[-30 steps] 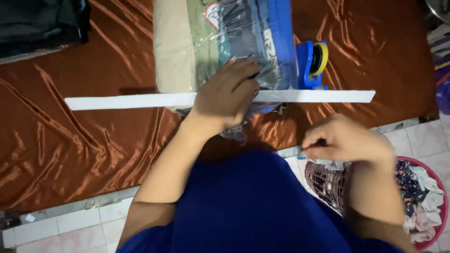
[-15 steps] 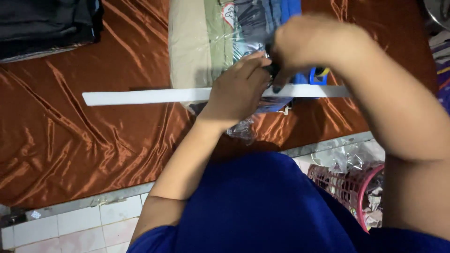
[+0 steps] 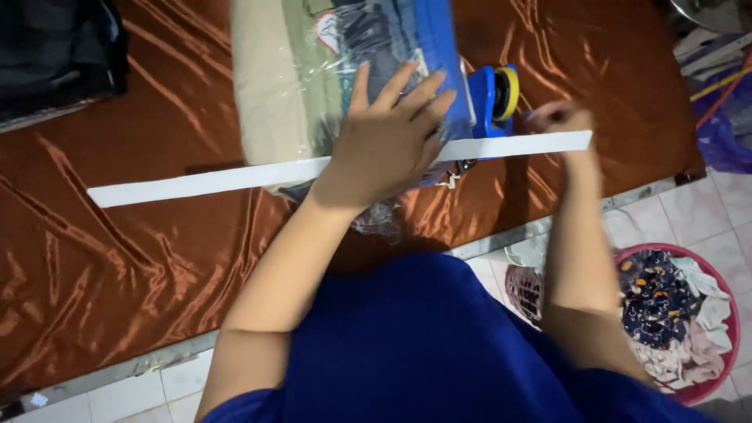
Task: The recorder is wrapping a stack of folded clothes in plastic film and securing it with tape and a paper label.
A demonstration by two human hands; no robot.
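Note:
My left hand (image 3: 388, 141) lies flat, fingers spread, on a clear plastic bag of folded clothes (image 3: 313, 70) that rests on the brown satin-covered table (image 3: 141, 258). A long white strip (image 3: 204, 182) runs across the bag's near end, under my left palm. My right hand (image 3: 558, 119) is at the strip's right end, fingers pinched there; the hand is blurred. A blue tape dispenser with a yellow roll (image 3: 495, 98) sits just left of my right hand, beside the bag.
A pink basket of mixed clothes (image 3: 680, 313) stands on the tiled floor at lower right. Dark folded fabric (image 3: 55, 55) lies at the table's far left. Blue and grey items (image 3: 717, 102) crowd the right edge.
My right hand rose from the basket, crossed over the bag and moved to the strip's right end. My left hand went from curled to flat with spread fingers.

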